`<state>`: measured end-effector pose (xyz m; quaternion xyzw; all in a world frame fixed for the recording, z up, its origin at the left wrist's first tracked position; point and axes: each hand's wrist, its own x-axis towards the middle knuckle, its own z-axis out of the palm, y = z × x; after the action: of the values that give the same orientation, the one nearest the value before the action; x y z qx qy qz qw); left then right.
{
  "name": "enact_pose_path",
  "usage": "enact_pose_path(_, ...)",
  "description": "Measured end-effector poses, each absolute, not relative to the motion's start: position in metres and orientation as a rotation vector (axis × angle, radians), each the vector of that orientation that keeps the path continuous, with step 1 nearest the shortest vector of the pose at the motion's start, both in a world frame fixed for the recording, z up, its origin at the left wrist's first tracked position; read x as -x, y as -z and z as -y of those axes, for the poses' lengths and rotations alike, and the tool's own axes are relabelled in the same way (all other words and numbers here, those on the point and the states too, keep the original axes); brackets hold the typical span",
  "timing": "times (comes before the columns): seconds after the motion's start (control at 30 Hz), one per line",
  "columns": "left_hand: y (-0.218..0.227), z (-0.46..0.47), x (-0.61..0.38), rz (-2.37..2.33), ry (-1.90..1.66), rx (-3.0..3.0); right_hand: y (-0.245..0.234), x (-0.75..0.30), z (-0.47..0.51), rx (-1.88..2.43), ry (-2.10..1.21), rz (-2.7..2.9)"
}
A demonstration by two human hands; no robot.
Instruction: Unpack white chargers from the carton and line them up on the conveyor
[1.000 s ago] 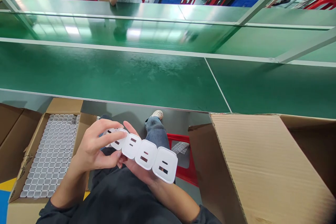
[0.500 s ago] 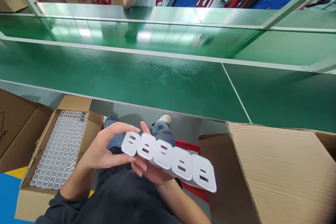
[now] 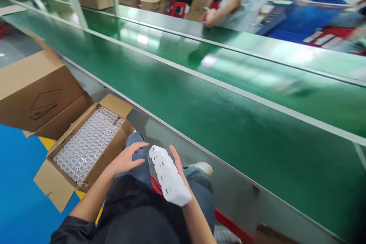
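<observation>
A row of several white USB wall chargers point(image 3: 165, 173), pressed side by side, rests in my right hand point(image 3: 177, 160). Their port faces point up and to the left. The thumb lies along the far side of the row, while my other right fingers are hidden beneath it. My left hand point(image 3: 128, 159) is just left of the row, apart from it, with thumb and fingers spread and nothing between them. To its left stands an open cardboard box point(image 3: 110, 151) filled with rows of similar white chargers point(image 3: 88, 141); a small gap shows near its far right corner.
A green conveyor table point(image 3: 185, 99) with a pale edge runs across in front of my knees. A larger carton point(image 3: 37, 91) stands at the left, by a blue floor mat point(image 3: 20, 164). Across the table, a person point(image 3: 240, 7) leans on it. Red stool parts point(image 3: 233, 225) show below me.
My view has swung left. The left hand has let go of the end charger and moved away from the row. The right hand has tilted the row more steeply.
</observation>
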<state>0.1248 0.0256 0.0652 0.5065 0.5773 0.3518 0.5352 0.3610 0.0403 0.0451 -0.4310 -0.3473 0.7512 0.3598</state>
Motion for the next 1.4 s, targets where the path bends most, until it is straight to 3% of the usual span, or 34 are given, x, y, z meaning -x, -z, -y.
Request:
enact_pose_path(0.2, 0.047, 0.055, -0.062, -1.715, -1.046, -0.497, 0.033, -0.256, -0.088, 1.008, -1.909, 1.775)
enact_pose_path(0.4, 0.120, 0.054, -0.023, -1.737, -1.215, -0.039, 0.085, -0.114, -0.142, 0.984, -1.333, 2.794)
enact_pose_path(0.7, 0.216, -0.008, 0.040, -2.020, -1.267, -0.083, 0.171, 0.006, -0.165, 1.132, -0.955, 3.266)
enact_pose_path(1.03, 0.282, 0.000, 0.031, -2.133, -1.138, -0.329, 0.193, 0.019, -0.168, 0.925, -1.073, 3.484)
enact_pose_path(1.4, 0.301, -0.006, 0.018, -2.326, -1.102, -0.434, 0.190, 0.024, -0.196, 0.972, -0.772, 3.490)
